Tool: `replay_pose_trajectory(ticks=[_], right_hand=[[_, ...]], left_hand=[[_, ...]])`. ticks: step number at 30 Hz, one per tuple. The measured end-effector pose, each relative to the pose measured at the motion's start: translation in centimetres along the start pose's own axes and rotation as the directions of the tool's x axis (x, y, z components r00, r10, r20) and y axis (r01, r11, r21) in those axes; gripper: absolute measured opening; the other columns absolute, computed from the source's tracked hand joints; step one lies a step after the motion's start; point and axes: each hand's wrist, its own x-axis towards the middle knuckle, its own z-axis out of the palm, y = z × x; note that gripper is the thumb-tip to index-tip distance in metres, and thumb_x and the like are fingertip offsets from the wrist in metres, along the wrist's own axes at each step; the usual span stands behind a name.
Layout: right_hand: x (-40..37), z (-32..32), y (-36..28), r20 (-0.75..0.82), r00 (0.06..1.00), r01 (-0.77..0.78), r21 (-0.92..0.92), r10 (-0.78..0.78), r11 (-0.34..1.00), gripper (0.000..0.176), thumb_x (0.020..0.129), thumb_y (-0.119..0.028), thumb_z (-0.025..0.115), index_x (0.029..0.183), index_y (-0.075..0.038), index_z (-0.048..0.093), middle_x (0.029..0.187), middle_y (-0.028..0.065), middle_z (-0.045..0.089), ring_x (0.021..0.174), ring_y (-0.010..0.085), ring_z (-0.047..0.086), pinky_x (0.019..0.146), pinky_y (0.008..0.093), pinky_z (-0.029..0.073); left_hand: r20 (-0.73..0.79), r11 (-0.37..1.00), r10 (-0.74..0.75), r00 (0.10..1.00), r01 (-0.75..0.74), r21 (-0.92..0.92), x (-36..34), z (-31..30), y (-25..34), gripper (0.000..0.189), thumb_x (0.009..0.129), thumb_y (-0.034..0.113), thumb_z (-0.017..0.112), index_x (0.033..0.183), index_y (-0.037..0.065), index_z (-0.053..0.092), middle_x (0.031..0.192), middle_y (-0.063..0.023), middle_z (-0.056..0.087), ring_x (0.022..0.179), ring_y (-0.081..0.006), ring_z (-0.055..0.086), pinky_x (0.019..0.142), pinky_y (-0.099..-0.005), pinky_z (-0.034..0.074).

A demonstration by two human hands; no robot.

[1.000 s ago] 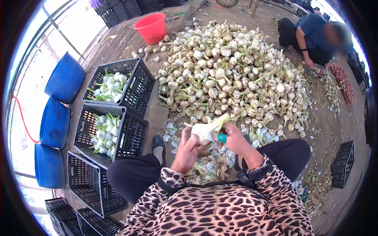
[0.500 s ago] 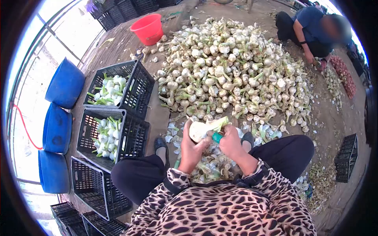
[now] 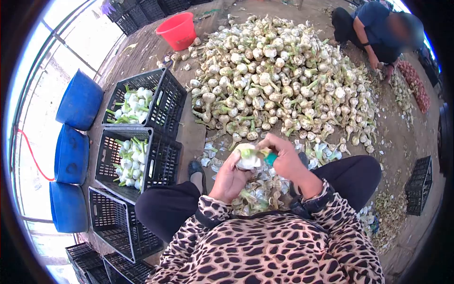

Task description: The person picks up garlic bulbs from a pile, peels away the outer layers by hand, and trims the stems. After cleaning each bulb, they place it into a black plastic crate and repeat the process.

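Observation:
My left hand (image 3: 229, 180) is closed around a white garlic bulb (image 3: 247, 161) in front of my lap, its green stem end facing up. Close against the bulb, my right hand (image 3: 288, 159) grips a small tool with a green handle (image 3: 271, 158); its working end is hidden or blurred. Peeled skins (image 3: 263, 191) litter the ground below both hands, between my feet. Just beyond lies a large heap of untrimmed garlic (image 3: 279, 80), with stems and dirty outer skins.
To my left, two black crates hold cleaned white garlic, the far crate (image 3: 166, 106) and the near crate (image 3: 161, 163). Another crate (image 3: 111, 222), blue tubs (image 3: 70, 154) and a red bucket (image 3: 178, 32) stand around. Another person (image 3: 373, 33) crouches at far right by a red net sack (image 3: 414, 85).
My left hand has turned the garlic so its stem end points up toward me instead of right. My right hand has lifted slightly and moved right with the green-handled tool.

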Motion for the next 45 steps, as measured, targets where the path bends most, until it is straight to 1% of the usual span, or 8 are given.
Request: replay_pose_trajectory(ticks=[5, 9, 12, 13, 16, 19, 29, 45], right_hand=[[0.9, -2.7, 0.6, -0.186, 0.971, -0.136, 0.079, 0.149, 0.988, 0.022, 0.081, 0.002, 0.058, 0.103, -0.001, 0.057, 0.085, 0.0036, 0.061, 0.078, 0.0095, 0.054, 0.071, 0.026, 0.045], [2.6, -4.0, 5.0, -0.61, 0.792, -0.039, -0.104, -0.033, 0.994, 0.023, 0.082, -0.002, 0.06, 0.104, -0.002, 0.058, 0.085, 0.009, 0.063, 0.079, 0.0168, 0.06, 0.068, 0.0306, 0.047], [1.8, -4.7, 3.2, -0.397, 0.913, -0.316, -0.537, 0.096, 0.782, 0.025, 0.081, -0.008, 0.062, 0.105, -0.002, 0.058, 0.087, 0.0137, 0.064, 0.078, 0.024, 0.062, 0.067, 0.0334, 0.048], [1.1, -4.0, 3.5, -0.086, 0.977, -0.205, -0.631, 0.196, 0.748, 0.029, 0.08, -0.016, 0.065, 0.105, -0.003, 0.058, 0.09, 0.0154, 0.064, 0.078, 0.0284, 0.063, 0.067, 0.0355, 0.048], [-0.5, -2.0, 2.3, 0.142, 0.979, 0.011, -0.752, 0.147, 0.659, 0.034, 0.078, -0.02, 0.067, 0.108, -0.006, 0.058, 0.092, 0.0139, 0.065, 0.078, 0.0301, 0.062, 0.067, 0.0351, 0.048], [0.4, 0.4, -2.6, -0.044, 0.998, -0.065, -0.33, 0.054, 0.942, 0.031, 0.078, -0.018, 0.067, 0.105, -0.006, 0.059, 0.091, 0.0131, 0.064, 0.078, 0.032, 0.062, 0.066, 0.0354, 0.048], [0.4, 1.0, -0.3, 0.161, 0.931, 0.357, -0.582, -0.326, 0.731, 0.019, 0.072, -0.006, 0.058, 0.091, -0.003, 0.061, 0.081, 0.0127, 0.062, 0.077, 0.0311, 0.061, 0.069, 0.0379, 0.049], [-0.5, 1.6, -0.3, 0.241, 0.918, 0.379, -0.76, -0.314, 0.528, 0.015, 0.074, -0.007, 0.055, 0.088, -0.003, 0.053, 0.079, 0.0108, 0.06, 0.077, 0.0284, 0.061, 0.065, 0.0363, 0.05]], left_hand=[[0.069, 0.991, -0.132, 0.989, 0.132, 0.016, -0.9, -0.4, 0.3, 0.051, 0.087, 0.024, 0.058, 0.13, 0.003, 0.042, 0.122, -0.009, 0.054, 0.108, -0.0206, 0.055, 0.094, -0.0326, 0.044], [0.185, 0.982, -0.133, 0.974, 0.104, 0.16, -1.5, -0.8, 0.5, 0.056, 0.086, 0.034, 0.061, 0.131, 0.007, 0.041, 0.122, -0.005, 0.055, 0.108, -0.0198, 0.056, 0.088, -0.0346, 0.047], [0.161, 0.993, -0.032, 0.986, 0.012, 0.121, -1.7, -0.6, 0.4, 0.057, 0.086, 0.036, 0.061, 0.131, 0.009, 0.041, 0.122, -0.0042, 0.055, 0.108, -0.0188, 0.055, 0.087, -0.0343, 0.046], [0.169, 0.99, 0.022, 0.985, -0.045, 0.135, -1.3, -1.4, 0.0, 0.053, 0.088, 0.041, 0.058, 0.129, 0.011, 0.043, 0.12, -0.0042, 0.055, 0.108, -0.0198, 0.054, 0.086, -0.0356, 0.045], [0.101, 0.994, 0.056, 0.993, -0.065, 0.089, -0.7, -1.5, 0.2, 0.051, 0.094, 0.044, 0.046, 0.129, 0.007, 0.042, 0.121, -0.0069, 0.052, 0.113, -0.0193, 0.049, 0.095, -0.0348, 0.039], [0.049, 0.994, 0.095, 0.994, -0.097, 0.045, -0.7, -0.8, 0.1, 0.05, 0.094, 0.046, 0.045, 0.127, 0.009, 0.044, 0.123, -0.0074, 0.053, 0.11, -0.0205, 0.051, 0.094, -0.0414, 0.039], [0.0, 0.995, 0.056, 0.998, -0.056, 0.076, -1.2, -0.7, 0.4, 0.035, 0.095, 0.027, 0.046, 0.123, 0.005, 0.041, 0.118, -0.0107, 0.049, 0.108, -0.0223, 0.052, 0.094, -0.0419, 0.043], [-0.093, 0.946, 0.042, 0.995, -0.01, 0.325, -1.6, -0.9, 0.8, 0.043, 0.09, 0.022, 0.054, 0.128, 0.006, 0.04, 0.113, -0.008, 0.053, 0.1, -0.0178, 0.055, 0.083, -0.0294, 0.048]])
